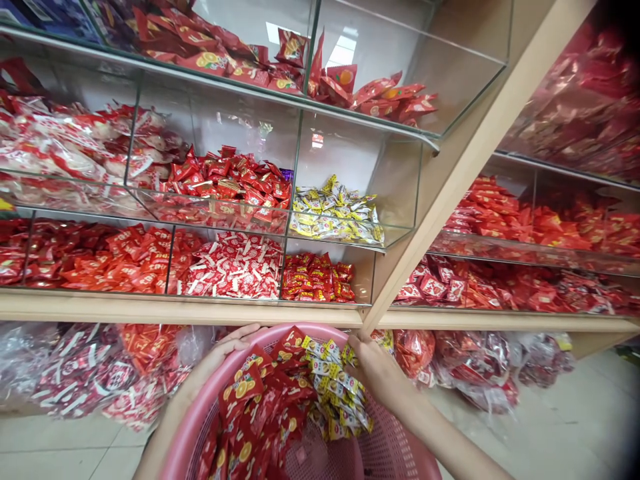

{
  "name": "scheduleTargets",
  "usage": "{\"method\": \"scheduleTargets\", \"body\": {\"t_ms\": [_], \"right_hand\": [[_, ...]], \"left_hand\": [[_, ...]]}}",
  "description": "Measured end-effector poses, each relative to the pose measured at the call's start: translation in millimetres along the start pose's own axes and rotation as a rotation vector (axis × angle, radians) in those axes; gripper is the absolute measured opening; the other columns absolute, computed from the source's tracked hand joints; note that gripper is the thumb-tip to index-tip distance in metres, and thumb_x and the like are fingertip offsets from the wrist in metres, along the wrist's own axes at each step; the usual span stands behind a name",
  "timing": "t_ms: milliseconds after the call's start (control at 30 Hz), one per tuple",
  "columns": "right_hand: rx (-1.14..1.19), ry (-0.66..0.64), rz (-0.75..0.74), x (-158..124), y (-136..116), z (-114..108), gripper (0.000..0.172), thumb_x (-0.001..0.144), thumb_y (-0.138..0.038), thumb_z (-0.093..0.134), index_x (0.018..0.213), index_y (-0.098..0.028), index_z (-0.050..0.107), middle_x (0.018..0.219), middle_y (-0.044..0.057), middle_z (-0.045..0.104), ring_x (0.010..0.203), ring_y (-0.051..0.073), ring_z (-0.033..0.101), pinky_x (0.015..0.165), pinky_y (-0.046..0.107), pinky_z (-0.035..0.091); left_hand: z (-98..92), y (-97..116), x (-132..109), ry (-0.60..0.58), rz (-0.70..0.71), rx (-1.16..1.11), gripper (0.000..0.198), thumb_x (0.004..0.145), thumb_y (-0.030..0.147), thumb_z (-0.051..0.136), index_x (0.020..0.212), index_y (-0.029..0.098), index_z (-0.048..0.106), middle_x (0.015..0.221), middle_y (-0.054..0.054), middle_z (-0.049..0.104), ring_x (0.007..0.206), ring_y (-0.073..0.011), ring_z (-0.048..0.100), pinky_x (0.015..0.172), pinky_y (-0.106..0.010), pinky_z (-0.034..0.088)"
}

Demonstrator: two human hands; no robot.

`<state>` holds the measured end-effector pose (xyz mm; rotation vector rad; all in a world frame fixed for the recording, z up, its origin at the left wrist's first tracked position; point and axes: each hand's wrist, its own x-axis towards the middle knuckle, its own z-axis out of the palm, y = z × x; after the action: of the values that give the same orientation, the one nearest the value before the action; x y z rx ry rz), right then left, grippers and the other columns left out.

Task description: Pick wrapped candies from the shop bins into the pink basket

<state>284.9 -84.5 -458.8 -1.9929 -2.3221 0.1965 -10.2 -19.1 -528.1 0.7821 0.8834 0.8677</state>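
A pink plastic basket (197, 427) with mesh sides is tilted in front of me at the bottom of the view. Over its left rim lies my left hand (233, 343), gripping the edge, with the forearm along the outside. Red candy packets (255, 400) with orange-slice prints fill the left part of the basket. Beside them, on the right, is a heap of small yellow-and-white wrapped candies (333, 380). My right hand (375, 367) is at the basket's upper right, curled against these yellow-and-white candies. Its fingertips are partly hidden among them.
Shelves with clear dividers rise ahead, holding red packets (220, 177), yellow-and-white candies (337, 213) and red-and-white candies (233, 265). A wooden ledge (100, 307) runs just above the basket; a slanting wooden post (480, 167) stands right. Bagged candies (90, 367) sit below on the tiled floor (565, 433).
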Motion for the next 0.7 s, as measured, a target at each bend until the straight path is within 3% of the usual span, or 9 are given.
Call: {"method": "scheduleTargets", "body": {"t_ms": [133, 400, 567, 700], "right_hand": [[-0.015, -0.003, 0.015, 0.1, 1.4, 2.5, 0.032, 0.073, -0.017, 0.057, 0.104, -0.017, 0.048, 0.108, 0.012, 0.051, 0.097, 0.023, 0.053, 0.076, 0.030, 0.039], [0.097, 0.049, -0.036, 2.5, 1.8, -9.0, 0.020, 0.075, -0.019, 0.053, 0.094, -0.017, 0.048, 0.099, 0.009, 0.053, 0.087, 0.020, 0.055, 0.070, 0.027, 0.038], [0.201, 0.115, -0.145, 18.6, -7.2, -11.6, 0.020, 0.077, -0.017, 0.052, 0.096, -0.017, 0.047, 0.092, 0.007, 0.055, 0.086, 0.018, 0.053, 0.073, 0.027, 0.038], [0.117, 0.084, -0.213, 36.8, -19.0, -9.0, 0.017, 0.076, -0.020, 0.055, 0.092, -0.017, 0.050, 0.089, 0.006, 0.053, 0.082, 0.017, 0.054, 0.070, 0.026, 0.039]], "left_hand": [[-4.0, -1.6, 2.1, -0.014, 0.035, 0.027, 0.046, 0.065, 0.020, 0.059, 0.111, 0.019, 0.055, 0.121, -0.006, 0.056, 0.110, -0.0261, 0.052, 0.093, -0.036, 0.040], [-5.6, -1.4, 2.7, 0.016, 0.054, 0.081, 0.047, 0.064, 0.022, 0.060, 0.111, 0.020, 0.056, 0.127, -0.004, 0.051, 0.114, -0.0251, 0.047, 0.094, -0.034, 0.039], [-7.2, -1.6, 2.5, -0.025, 0.040, 0.073, 0.048, 0.064, 0.021, 0.060, 0.112, 0.020, 0.056, 0.127, -0.005, 0.051, 0.111, -0.0255, 0.050, 0.093, -0.034, 0.040], [-0.5, 3.1, -2.2, -0.020, 0.025, 0.052, 0.047, 0.065, 0.020, 0.059, 0.112, 0.020, 0.056, 0.126, -0.005, 0.052, 0.110, -0.0256, 0.051, 0.091, -0.034, 0.041]]}}
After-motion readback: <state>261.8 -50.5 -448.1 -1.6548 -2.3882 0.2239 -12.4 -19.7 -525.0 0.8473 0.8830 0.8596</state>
